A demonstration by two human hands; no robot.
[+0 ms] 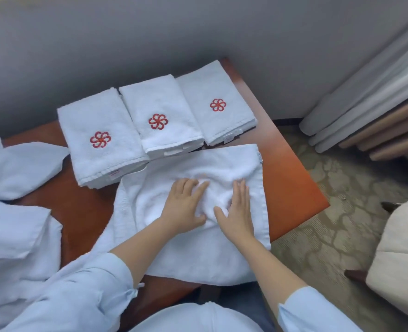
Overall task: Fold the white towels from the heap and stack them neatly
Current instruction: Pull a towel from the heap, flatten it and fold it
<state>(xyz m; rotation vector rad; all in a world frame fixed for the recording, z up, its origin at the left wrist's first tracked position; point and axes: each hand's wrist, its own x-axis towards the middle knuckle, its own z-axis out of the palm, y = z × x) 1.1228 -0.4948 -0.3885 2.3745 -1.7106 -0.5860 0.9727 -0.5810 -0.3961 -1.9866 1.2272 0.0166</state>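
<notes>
Overhead, a wide-angle head view of a reddish-brown table [291, 178] set against a grey wall [150, 32].

Hidden or cut off: the heap of unfolded white towels [18, 168] at the table's left runs out of the frame's left edge, so its extent cannot be judged. The near part of the spread towel [198, 255] hangs over the table's near edge toward the person, and its lower left corner is covered by the left sleeve [97, 283]. Small tags on the hems are too small to read. The layers in each folded stack cannot be counted.

Grips: the left grip [186, 202] and right grip [237, 209] lie flat on the middle of the spread towel, side by side, fingers straight. Both are released, pressing down on the cloth and grasping nothing. The cloth is bunched into soft wrinkles between them and just beyond the fingertips.

On the table: three folded stacks stand in a row along the far side, sides touching: left stack [97, 116], middle stack [159, 101] and right stack [212, 85]. Each shows a red pinwheel emblem [100, 139] on top. The spread towel's far edge meets the near edges of the stacks.

Off the table, right: a patterned carpet [330, 224], a pale cushioned seat [401, 259] cut off by the frame, and long pale and tan shapes [365, 121] near the wall, hard to identify.
</notes>
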